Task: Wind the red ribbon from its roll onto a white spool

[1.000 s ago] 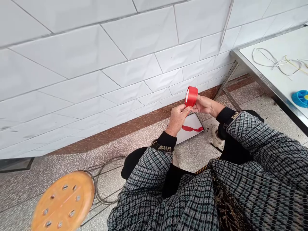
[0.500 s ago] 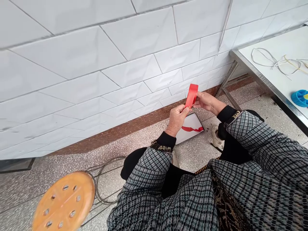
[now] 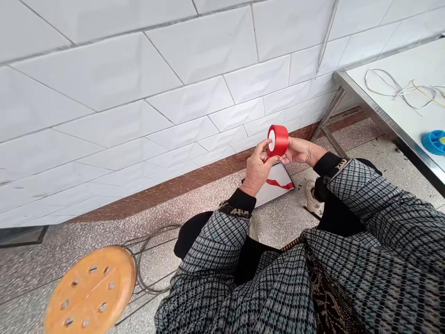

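Note:
A roll of glossy red ribbon (image 3: 280, 141) with a white core is held up between my hands in front of the tiled wall. My left hand (image 3: 257, 167) grips it from the left, fingers at the white core and thumb low near the ribbon's edge. From the right, my right hand (image 3: 298, 150) closes on the roll's side and underside; some of its fingertips are hidden behind it. Below, a white box-like panel (image 3: 270, 195) with a dark edge lies on the floor, and a loose strip of red ribbon (image 3: 280, 183) stretches across it.
An orange round stool (image 3: 91, 288) with holes and a wire frame stands at lower left. At right is a metal-edged table (image 3: 392, 121) with pale loose cables (image 3: 399, 91) and a blue spool (image 3: 433, 142). The white tiled wall (image 3: 194, 60) rises close ahead.
The ribbon roll has turned so its white core now faces left, and it looks wider. My left fingers have moved up to the core. The strip on the panel has shifted slightly.

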The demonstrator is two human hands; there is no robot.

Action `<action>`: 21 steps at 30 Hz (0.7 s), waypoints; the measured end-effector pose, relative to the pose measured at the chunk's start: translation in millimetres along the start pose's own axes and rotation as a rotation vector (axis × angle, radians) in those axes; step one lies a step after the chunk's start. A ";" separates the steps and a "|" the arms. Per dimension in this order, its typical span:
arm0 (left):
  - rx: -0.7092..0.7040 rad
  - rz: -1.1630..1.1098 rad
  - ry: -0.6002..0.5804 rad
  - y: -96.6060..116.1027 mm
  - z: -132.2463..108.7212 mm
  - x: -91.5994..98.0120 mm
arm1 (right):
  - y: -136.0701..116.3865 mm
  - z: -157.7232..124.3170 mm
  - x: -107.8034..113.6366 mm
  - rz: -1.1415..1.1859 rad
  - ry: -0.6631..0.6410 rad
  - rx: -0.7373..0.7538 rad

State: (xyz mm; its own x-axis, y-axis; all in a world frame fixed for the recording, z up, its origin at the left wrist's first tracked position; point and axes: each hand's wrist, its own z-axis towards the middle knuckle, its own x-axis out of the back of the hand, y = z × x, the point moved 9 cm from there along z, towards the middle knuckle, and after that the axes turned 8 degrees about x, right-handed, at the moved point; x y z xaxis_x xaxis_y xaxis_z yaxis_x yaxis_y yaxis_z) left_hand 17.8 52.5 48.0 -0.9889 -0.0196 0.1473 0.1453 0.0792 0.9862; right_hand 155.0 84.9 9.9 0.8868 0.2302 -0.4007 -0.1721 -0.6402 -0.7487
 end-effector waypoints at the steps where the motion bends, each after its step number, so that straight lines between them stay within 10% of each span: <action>1: -0.001 0.001 -0.025 -0.1 0.6 -1.5 | -0.3 -1.3 -1.1 -0.004 -0.007 -0.004; 13: 0.110 -0.159 -0.166 -10.3 6.5 -6.6 | -2.0 -10.0 -9.6 -0.124 -0.068 0.010; 21: 0.195 -0.318 -0.248 -21.1 7.0 -6.5 | -43.6 -4.1 6.3 -0.519 0.008 0.518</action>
State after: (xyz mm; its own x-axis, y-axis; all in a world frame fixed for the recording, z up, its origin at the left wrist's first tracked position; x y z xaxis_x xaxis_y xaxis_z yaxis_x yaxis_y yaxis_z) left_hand 20.9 57.9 25.7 -0.9645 0.1641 -0.2067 -0.1520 0.2945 0.9435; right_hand 169.8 111.2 42.2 0.9119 0.4034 0.0756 0.0919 -0.0212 -0.9955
